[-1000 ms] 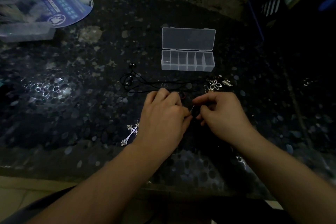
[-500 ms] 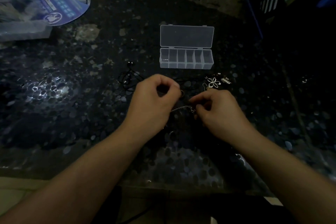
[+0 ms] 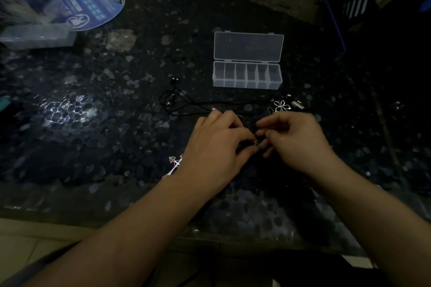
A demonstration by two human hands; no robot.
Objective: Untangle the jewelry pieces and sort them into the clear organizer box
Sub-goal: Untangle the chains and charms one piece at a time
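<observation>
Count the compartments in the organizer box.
6, side by side in one row across the box, left end to right end, its lid open flat behind them. All look empty, though the dim light could hide something small.

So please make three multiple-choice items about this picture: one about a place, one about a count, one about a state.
1. Where does the silver flower-shaped pendant lie?
A. inside the clear plastic organizer box
B. on the dark speckled stone table, near the right end of the box's front
C. on the round blue paper fan

2. How many compartments show in one row of the box?
A. three
B. six
C. ten

3. In what state is the box lid?
A. open, laid back
B. closed
C. taken off

Answers: 1 B, the pendant rests on the table just beyond the right hand. 2 B, five dividers make six cells. 3 A, the lid lies flat behind the compartments, joined at its hinge.
</observation>
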